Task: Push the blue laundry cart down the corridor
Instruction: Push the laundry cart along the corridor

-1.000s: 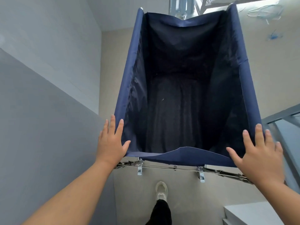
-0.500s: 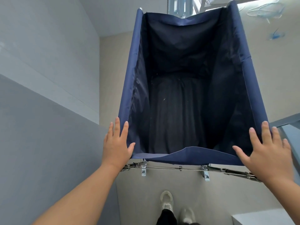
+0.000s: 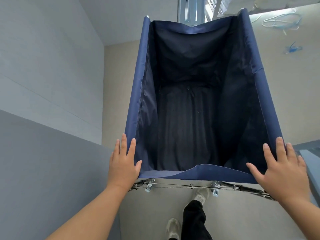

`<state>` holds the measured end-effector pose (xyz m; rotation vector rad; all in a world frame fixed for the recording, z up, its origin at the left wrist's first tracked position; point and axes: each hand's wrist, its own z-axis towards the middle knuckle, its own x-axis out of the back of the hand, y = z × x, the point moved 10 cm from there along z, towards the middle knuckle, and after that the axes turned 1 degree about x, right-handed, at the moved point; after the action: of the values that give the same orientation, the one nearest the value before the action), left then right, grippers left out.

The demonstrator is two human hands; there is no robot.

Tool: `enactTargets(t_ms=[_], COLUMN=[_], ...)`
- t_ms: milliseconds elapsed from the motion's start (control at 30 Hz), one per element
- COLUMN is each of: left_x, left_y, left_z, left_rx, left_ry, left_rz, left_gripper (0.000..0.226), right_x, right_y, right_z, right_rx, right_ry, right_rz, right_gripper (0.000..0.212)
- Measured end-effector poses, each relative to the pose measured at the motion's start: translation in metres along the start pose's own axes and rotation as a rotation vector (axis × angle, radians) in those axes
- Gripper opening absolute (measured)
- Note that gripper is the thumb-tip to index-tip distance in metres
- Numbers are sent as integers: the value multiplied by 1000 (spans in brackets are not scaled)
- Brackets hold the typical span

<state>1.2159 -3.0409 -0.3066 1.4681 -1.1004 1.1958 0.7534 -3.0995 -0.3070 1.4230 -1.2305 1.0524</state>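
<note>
The blue laundry cart (image 3: 136, 84) fills the middle of the view. It is a deep navy fabric bin, dark inside and with nothing in it, on a folding metal frame (image 3: 190, 186). My left hand (image 3: 123, 163) lies flat on the near left corner of the rim, with its fingers spread and its thumb along the near edge. My right hand (image 3: 284, 170) presses the near right corner the same way, palm down and fingers apart. Neither hand curls around the rim.
A grey wall (image 3: 43, 84) runs close along the left side of the cart. Beige floor stretches ahead, where loose blue cables (image 3: 280, 23) lie at the far right. A grey ledge (image 3: 310, 156) sits by my right hand. My shoes (image 3: 200, 196) step just behind the frame.
The cart and both hands have rolled forward along the wall. My feet have swapped, with the right foot now leading under the frame. The hands keep the same flat hold on the corners.
</note>
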Motion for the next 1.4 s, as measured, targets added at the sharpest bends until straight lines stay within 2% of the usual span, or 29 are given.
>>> enactTargets(t_ms=[267, 467, 700, 1400], left_x=[3, 4, 5, 18], left_y=[20, 33, 47, 103], left_z=[46, 83, 128, 263], left_rx=[27, 47, 79, 182], left_ry=[-2, -2, 12, 27], left_rz=[10, 32, 54, 44], left_gripper=[88, 88, 89, 87], right_x=[9, 16, 27, 55], right_y=[10, 17, 26, 50], right_z=[59, 109, 171, 360], right_rx=[39, 79, 118, 222], right_ry=[-27, -39, 14, 58], right_rz=[24, 42, 63, 42], right_gripper=[91, 99, 85, 85])
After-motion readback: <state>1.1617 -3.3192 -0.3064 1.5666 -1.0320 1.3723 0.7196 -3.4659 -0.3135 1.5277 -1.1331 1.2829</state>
